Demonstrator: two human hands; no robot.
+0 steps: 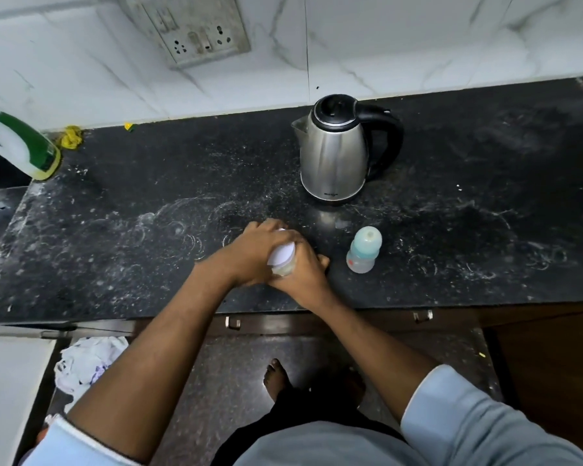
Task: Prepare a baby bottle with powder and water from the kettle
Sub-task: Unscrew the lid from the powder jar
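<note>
A small clear jar with a white lid [282, 257], holding pale powder, stands near the front edge of the black counter [148, 237]. My left hand [256, 253] is wrapped over the lid from the left. My right hand [305, 269] grips the jar's body from the right. A capped baby bottle [364, 249] with a bluish teat cover stands upright just right of my hands. Behind it, a steel electric kettle [334, 153] with a black lid and handle sits shut, its spout pointing left.
A green and white spray bottle [24, 146] stands at the counter's far left, with a yellow scrap [70, 137] beside it. A wall socket plate [189, 26] is on the tiled wall. Drawer handles [233, 322] line the cabinet front below; crumpled cloth [88, 361] lies on the floor.
</note>
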